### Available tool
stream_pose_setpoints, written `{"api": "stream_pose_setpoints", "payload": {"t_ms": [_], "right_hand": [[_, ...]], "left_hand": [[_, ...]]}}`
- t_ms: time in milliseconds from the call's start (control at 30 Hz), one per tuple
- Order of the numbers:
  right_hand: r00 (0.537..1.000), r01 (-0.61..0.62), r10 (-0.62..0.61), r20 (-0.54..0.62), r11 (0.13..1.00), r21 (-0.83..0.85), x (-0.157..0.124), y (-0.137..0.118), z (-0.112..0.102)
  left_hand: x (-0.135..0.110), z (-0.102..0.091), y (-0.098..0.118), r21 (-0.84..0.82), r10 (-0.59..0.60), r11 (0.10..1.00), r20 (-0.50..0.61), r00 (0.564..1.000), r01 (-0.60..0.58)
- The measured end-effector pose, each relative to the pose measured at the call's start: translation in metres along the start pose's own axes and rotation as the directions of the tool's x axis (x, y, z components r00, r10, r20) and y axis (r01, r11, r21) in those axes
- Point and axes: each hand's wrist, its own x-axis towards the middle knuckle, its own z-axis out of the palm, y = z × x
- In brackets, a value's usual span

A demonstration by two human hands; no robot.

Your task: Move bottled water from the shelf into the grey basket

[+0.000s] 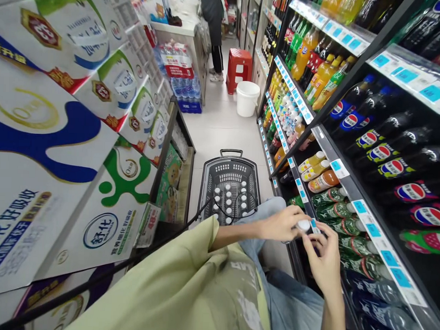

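A white-capped bottle (304,225) is between my hands at the lower shelf edge, its body mostly hidden. My left hand (283,223) comes in from the left with its fingers closed around the bottle's top. Close beside the cap on the right is my right hand (324,253), its thumb and forefinger bent but apart, by the shelf's price strip. I cannot see anything held between them. On the floor ahead, a dark shopping basket (203,193) has several white-capped bottles standing in it.
Drink shelves (349,191) rise along the right, and stacked milk cartons (109,228) along the left. Down the aisle are a white bucket (247,99), a red stool (239,69), shrink-wrapped water bottles (183,84) and a standing person (213,25) in dark clothes.
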Motion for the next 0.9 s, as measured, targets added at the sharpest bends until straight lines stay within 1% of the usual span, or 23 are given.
{"api": "stream_pose_setpoints", "payload": {"t_ms": [33,100,167,200,267,333,433,500,533,600,667,700,800,900], "right_hand": [[1.000,-0.010,0.010,0.005,1.000,0.029,-0.002,0.004,0.003],[0.999,-0.022,0.022,0.023,0.999,0.028,-0.008,0.016,0.011],[0.995,-0.038,0.038,0.094,0.999,-0.003,-0.018,0.030,0.026],[0.988,-0.043,0.045,0.149,0.999,-0.017,-0.024,0.038,0.037],[0.959,-0.033,0.042,0.280,0.999,-0.037,-0.035,0.051,0.063],[0.933,0.021,0.002,0.360,0.998,-0.061,-0.044,0.061,0.095],[0.926,0.136,-0.092,0.367,0.986,-0.097,-0.048,0.074,0.144],[0.937,0.205,-0.155,0.312,0.969,-0.137,-0.047,0.083,0.174],[0.947,0.230,-0.183,0.265,0.960,-0.159,-0.046,0.089,0.186],[0.960,0.262,-0.236,0.150,0.946,-0.191,-0.045,0.100,0.205],[0.960,0.281,-0.276,0.053,0.938,-0.205,-0.046,0.111,0.217],[0.956,0.289,-0.291,0.025,0.934,-0.210,-0.048,0.116,0.220],[0.953,0.298,-0.304,0.009,0.924,-0.239,-0.054,0.126,0.225],[0.942,0.323,-0.336,-0.003,0.909,-0.263,-0.057,0.130,0.226]], "left_hand": [[0.001,-0.007,-0.008,-0.007,-0.036,0.999,-0.029,0.999,0.036],[0.004,-0.025,-0.023,-0.008,-0.092,0.996,-0.095,0.991,0.092],[0.007,-0.048,-0.037,0.020,-0.140,0.989,-0.175,0.975,0.145],[0.008,-0.061,-0.043,0.046,-0.167,0.982,-0.222,0.961,0.181],[0.009,-0.088,-0.055,0.110,-0.221,0.957,-0.323,0.920,0.269],[0.009,-0.115,-0.068,0.172,-0.267,0.917,-0.411,0.872,0.361],[0.003,-0.150,-0.094,0.242,-0.335,0.834,-0.491,0.804,0.495],[-0.003,-0.167,-0.117,0.274,-0.393,0.765,-0.519,0.759,0.583],[-0.006,-0.173,-0.129,0.286,-0.425,0.728,-0.525,0.738,0.623],[-0.015,-0.183,-0.157,0.299,-0.490,0.656,-0.529,0.692,0.693],[-0.026,-0.188,-0.187,0.301,-0.557,0.594,-0.516,0.651,0.746],[-0.032,-0.188,-0.203,0.301,-0.593,0.563,-0.503,0.629,0.770],[-0.051,-0.185,-0.249,0.309,-0.711,0.454,-0.440,0.549,0.836],[-0.068,-0.174,-0.293,0.326,-0.807,0.345,-0.375,0.455,0.880]]}}
